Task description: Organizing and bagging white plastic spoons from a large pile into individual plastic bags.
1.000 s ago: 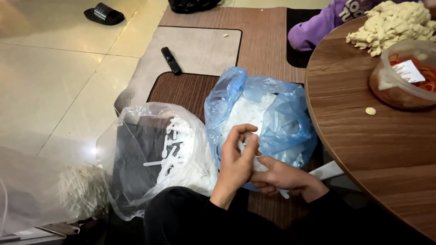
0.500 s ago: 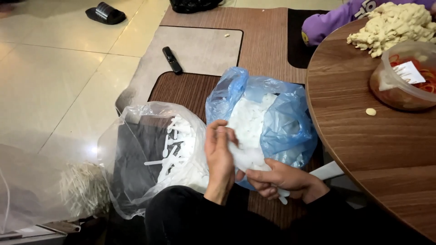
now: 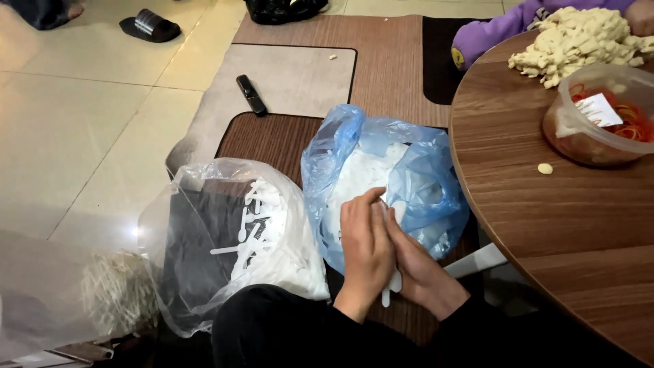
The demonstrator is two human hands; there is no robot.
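Note:
My left hand (image 3: 364, 249) and my right hand (image 3: 419, 266) are pressed together over my lap, closed around a bunch of white plastic spoons (image 3: 387, 294) whose handles stick out below. Just beyond the hands stands an open blue plastic bag (image 3: 409, 177) filled with more white plastic pieces. To its left, a clear plastic bag (image 3: 204, 238) holds white spoons against a dark lining.
A round wooden table (image 3: 565, 225) fills the right side, bearing a pile of pale dough pieces (image 3: 579, 37) and a clear tub (image 3: 603, 116) with red contents. A person's purple sleeve (image 3: 490, 34) reaches from the far side. A remote (image 3: 251, 94) and a sandal (image 3: 150, 26) lie on the floor.
My left hand has come down from the blue bag's mouth and closed against my right hand over the spoons. The view has shifted slightly.

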